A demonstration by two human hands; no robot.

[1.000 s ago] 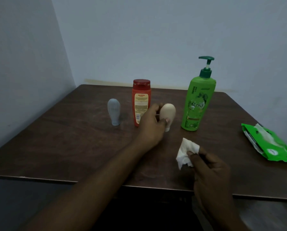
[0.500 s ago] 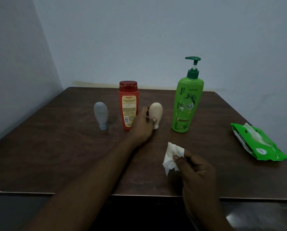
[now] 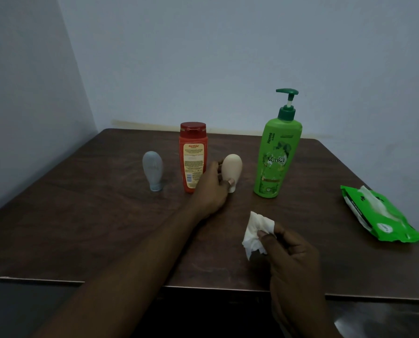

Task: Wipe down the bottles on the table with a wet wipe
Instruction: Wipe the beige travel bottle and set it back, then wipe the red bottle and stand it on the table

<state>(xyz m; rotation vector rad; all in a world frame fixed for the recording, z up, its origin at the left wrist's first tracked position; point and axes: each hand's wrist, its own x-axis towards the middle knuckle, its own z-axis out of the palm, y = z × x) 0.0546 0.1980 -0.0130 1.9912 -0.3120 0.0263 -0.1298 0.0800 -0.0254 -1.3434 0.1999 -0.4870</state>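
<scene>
Head view. I cannot see the near edge of the table (image 3: 86,215) in full; both forearms cut across it, and my right wrist runs out of the bottom of the picture. The lighting is dim, so the small print on the labels is unreadable.

My left hand (image 3: 212,191) reaches to the small beige bottle (image 3: 232,170), which stands inverted on its cap between the red bottle (image 3: 192,154) and the green pump bottle (image 3: 277,154). This grip is curled round the beige bottle, thumb low near the cap, fingertips on its left side. The hand also hides the lower right corner of the red bottle.

My right hand (image 3: 293,259) hovers over the near part of the table. Its grip pinches a crumpled white wet wipe (image 3: 257,231) between thumb and fingers.

A grey-blue bottle (image 3: 152,170) stands inverted at the left, apart from both hands. A green wipes pack (image 3: 379,213), opened, lies at the right edge.

Legible writing: "Karthika" on the red bottle; "Vatika" and "Henna" on the green pump bottle.
</scene>
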